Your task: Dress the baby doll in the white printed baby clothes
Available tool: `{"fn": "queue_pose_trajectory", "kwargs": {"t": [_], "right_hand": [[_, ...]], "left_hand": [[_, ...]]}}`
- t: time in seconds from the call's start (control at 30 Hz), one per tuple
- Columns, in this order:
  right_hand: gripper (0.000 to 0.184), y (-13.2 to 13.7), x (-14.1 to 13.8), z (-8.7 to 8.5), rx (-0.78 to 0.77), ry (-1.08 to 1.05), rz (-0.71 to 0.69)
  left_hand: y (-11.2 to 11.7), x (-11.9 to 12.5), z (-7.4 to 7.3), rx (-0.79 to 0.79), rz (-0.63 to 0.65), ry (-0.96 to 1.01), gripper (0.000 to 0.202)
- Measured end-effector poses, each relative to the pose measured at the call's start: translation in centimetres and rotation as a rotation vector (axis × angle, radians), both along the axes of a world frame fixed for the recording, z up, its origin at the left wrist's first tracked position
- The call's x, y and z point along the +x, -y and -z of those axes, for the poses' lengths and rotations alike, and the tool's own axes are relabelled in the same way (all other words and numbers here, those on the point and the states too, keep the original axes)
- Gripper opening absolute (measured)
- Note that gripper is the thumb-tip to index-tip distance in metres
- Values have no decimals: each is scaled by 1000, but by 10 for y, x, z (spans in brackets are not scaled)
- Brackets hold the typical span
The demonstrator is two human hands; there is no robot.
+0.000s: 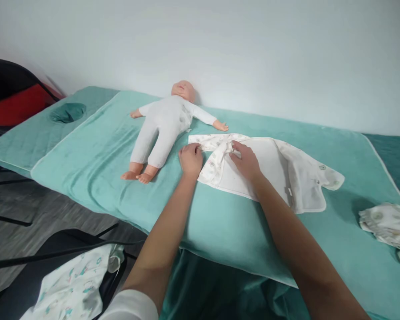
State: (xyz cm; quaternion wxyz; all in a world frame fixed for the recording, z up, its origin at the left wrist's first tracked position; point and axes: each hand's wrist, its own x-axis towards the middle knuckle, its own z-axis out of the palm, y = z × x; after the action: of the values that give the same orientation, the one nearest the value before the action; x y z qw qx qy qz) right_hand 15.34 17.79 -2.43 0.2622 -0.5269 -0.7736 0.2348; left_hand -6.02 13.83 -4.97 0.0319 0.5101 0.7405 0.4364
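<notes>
A white baby jacket (263,166) with a small print lies spread open on the green-covered bed. My left hand (191,159) is closed on the edge of its left sleeve, fingertips bent down onto the cloth. Fingers of my right hand (245,161) pinch the fabric where that sleeve meets the body. The jacket's right side is folded partly over, its other sleeve stretching out to the right. Left of the jacket, a baby doll (166,122) in a white suit lies on its back with arms spread, one hand close to the jacket's top edge.
A crumpled printed cloth (388,226) lies at the bed's right. The bed cover (96,155) has a face hole (68,113) at the far left. Printed cloth (75,282) rests on a black chair (56,253) in front. Another chair with red fabric (18,104) stands left; a wall runs behind.
</notes>
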Motion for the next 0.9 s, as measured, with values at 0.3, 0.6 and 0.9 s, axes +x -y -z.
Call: {"fn": "queue_pose_trajectory", "kwargs": {"t": [0.3,0.6,0.9], "right_hand": [[68,-21,-23,-2,-162,-188,200],[58,-26,-9,5,-261,-584,64],[39,-24,-6,3,-249,-572,124]], "left_hand": [[39,8,-4,205,101,6,24],[104,44,-7,-16,350,-180,39],[110,44,-4,84,239,-321,23]]}}
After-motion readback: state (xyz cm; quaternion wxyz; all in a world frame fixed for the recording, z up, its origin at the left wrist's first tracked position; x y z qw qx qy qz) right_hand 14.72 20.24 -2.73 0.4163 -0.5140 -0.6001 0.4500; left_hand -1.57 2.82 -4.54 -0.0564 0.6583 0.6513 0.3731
